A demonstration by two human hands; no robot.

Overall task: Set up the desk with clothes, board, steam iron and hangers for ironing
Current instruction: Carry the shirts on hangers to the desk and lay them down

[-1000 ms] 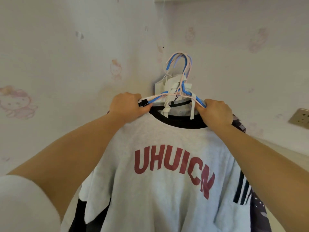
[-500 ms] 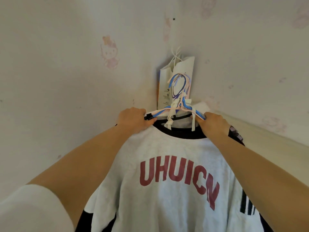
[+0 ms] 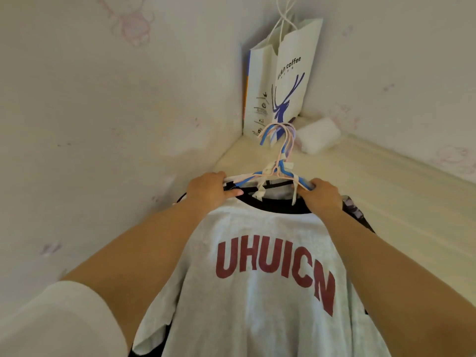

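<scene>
While both hands hold the load up, these lines apply.

Load: a bundle of hangers point(image 3: 277, 161) with clothes on them, a grey shirt point(image 3: 257, 279) printed UHUICN in front and darker garments behind it.
Place: held in the air in front of the person, over the near end of a pale desk point(image 3: 386, 202) that runs into the room's corner; the shirt hangs down toward the bottom of the view.
Handling: judged soft and floppy in the cloth, thin and springy in the hangers; several garments together probably weigh a fair bit. The cloth gives no firm hold, so the hanger shoulders are the place to take it, one on each side.
Left hand point(image 3: 208, 191): fingers curled tight over the left shoulder of the hangers, thumb lying along the collar.
Right hand point(image 3: 322, 197): fingers wrapped closed over the right shoulder of the hangers.
Hooks: bunched together, free, catching on nothing.
Corner: a paper bag point(image 3: 280, 73) stands there, a white pack point(image 3: 318, 135) beside it.
</scene>
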